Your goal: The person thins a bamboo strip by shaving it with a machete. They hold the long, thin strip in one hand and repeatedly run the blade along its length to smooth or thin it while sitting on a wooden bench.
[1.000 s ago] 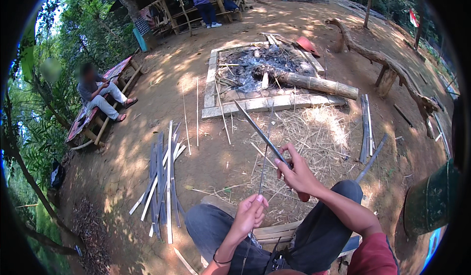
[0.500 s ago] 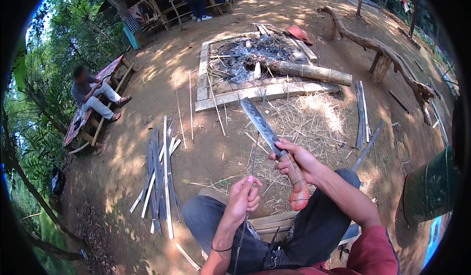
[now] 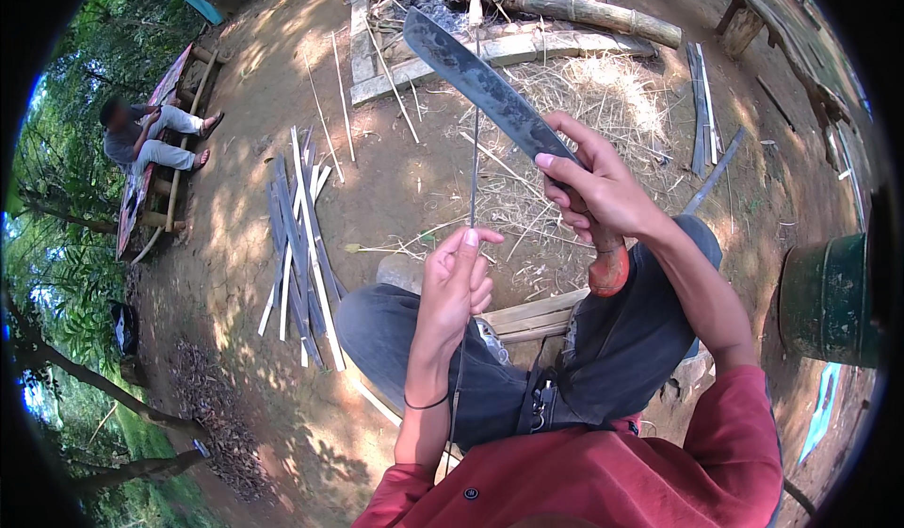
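Observation:
My right hand (image 3: 598,189) grips a machete (image 3: 485,85) where its dark, stained blade meets the handle, the thumb lying along the metal. The blade slants up and left, and the reddish-brown wooden handle end (image 3: 609,272) hangs below my fist. In my left hand (image 3: 454,283) a long, thin dark strip (image 3: 474,170) is pinched between thumb and fingers. It runs upright from the pinch and crosses the blade in this view; whether they touch I cannot tell. Its lower part hangs down beside my left forearm.
Dark and pale split strips (image 3: 303,236) lie piled on the ground at left. Ahead, a brick-edged fire pit (image 3: 499,52) holds ash and a bamboo log (image 3: 603,17). A green drum (image 3: 824,297) stands at right. Another person (image 3: 155,132) sits on a bench at far left.
The view has tipped downward. My right hand has moved up and right with the machete, its thumb now further onto the blade. More of the strip shows above my left hand.

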Available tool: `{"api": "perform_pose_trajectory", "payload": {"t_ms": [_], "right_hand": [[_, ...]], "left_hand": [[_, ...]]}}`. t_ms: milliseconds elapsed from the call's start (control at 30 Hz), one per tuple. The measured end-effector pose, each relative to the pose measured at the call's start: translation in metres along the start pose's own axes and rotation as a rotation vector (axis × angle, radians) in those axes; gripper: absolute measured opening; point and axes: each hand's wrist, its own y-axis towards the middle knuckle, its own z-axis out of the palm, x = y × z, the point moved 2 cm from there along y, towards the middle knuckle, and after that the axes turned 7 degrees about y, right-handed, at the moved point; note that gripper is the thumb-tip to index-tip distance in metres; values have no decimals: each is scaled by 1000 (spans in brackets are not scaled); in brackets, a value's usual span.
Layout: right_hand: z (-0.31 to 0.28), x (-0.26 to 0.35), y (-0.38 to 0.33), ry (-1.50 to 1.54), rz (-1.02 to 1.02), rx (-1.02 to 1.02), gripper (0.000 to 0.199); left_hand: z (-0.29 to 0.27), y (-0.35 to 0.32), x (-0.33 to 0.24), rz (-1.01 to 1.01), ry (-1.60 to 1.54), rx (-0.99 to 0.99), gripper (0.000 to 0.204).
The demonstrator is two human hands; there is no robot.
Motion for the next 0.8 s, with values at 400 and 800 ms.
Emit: {"api": "perform_pose_trajectory", "payload": {"t_ms": [400, 800], "right_hand": [[-8, 7, 6, -75, -123, -179, 44], [-16, 3, 5, -450, -291, -233, 51]], "left_hand": [[-2, -2, 0, -10, -22, -8, 36], [-4, 1, 3, -28, -10, -10, 36]]}}
